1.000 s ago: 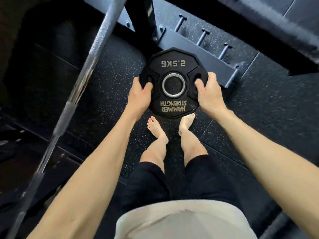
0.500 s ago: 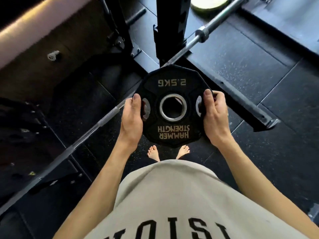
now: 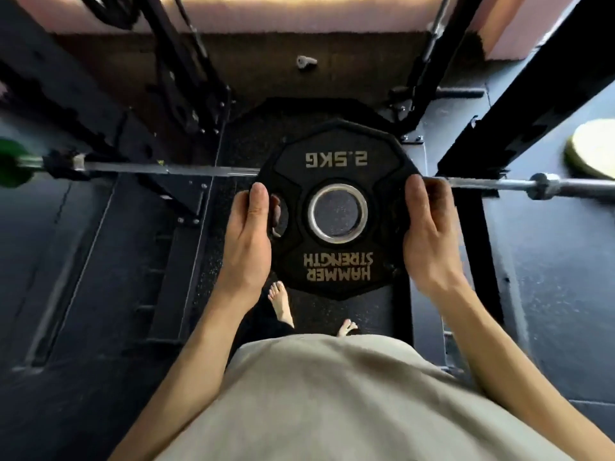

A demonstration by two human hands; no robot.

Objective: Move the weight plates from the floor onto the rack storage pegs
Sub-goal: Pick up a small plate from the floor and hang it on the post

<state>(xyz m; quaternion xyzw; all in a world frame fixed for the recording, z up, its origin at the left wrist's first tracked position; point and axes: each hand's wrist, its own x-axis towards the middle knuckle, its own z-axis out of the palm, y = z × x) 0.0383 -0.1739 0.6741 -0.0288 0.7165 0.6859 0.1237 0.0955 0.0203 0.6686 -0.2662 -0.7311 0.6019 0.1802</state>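
Note:
A black 2.5 kg weight plate point(image 3: 336, 168) with gold lettering and a steel-ringed centre hole is held flat at waist height, above the floor. My left hand point(image 3: 248, 242) grips its left edge, thumb on top and fingers showing through the grip slot. My right hand point(image 3: 429, 234) grips the right edge with its fingers curled under. No storage peg is clearly visible in this view.
A barbell point(image 3: 149, 168) crosses the frame just beyond the plate, a green plate point(image 3: 11, 166) on its left end and a collar point(image 3: 542, 186) on the right. Black rack uprights point(image 3: 519, 104) and braces stand ahead. A pale disc point(image 3: 592, 151) lies on the floor at right.
I have turned, with the plate still in both hands. The barbell now runs level across the view, and the wall and rack base have come in front of me.

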